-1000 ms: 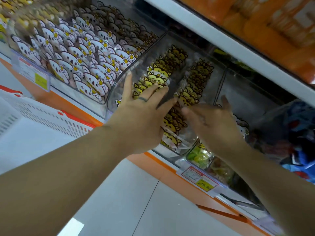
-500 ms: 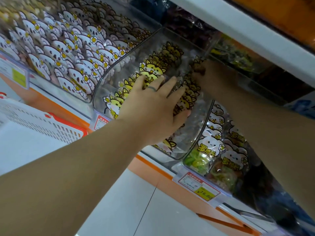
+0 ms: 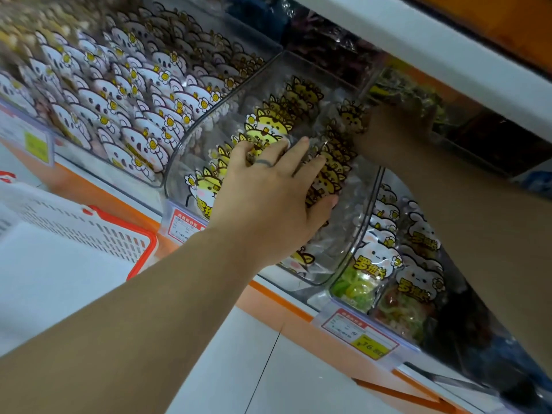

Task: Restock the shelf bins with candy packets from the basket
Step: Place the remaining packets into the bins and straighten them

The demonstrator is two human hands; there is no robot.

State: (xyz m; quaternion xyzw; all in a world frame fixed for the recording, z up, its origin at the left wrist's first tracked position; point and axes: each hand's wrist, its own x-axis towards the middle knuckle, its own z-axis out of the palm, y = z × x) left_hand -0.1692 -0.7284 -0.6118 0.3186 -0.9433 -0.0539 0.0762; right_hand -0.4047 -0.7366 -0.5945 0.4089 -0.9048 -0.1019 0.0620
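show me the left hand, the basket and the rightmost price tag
left hand (image 3: 265,210), head view, back of the hand
basket (image 3: 113,238), head view, white slotted wall
rightmost price tag (image 3: 360,333), head view, its middle

Left hand (image 3: 268,201) flat, splayed; right hand (image 3: 394,132) outstretched, shadowed.

Price tag (image 3: 360,333) yellow patch reading 36.80, yellow Chinese lettering on candy packet (image 3: 370,268), too blurred to read

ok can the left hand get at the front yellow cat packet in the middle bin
Probably yes: the left hand lies on packets in that open-topped bin, with the front packet uncovered beside it.
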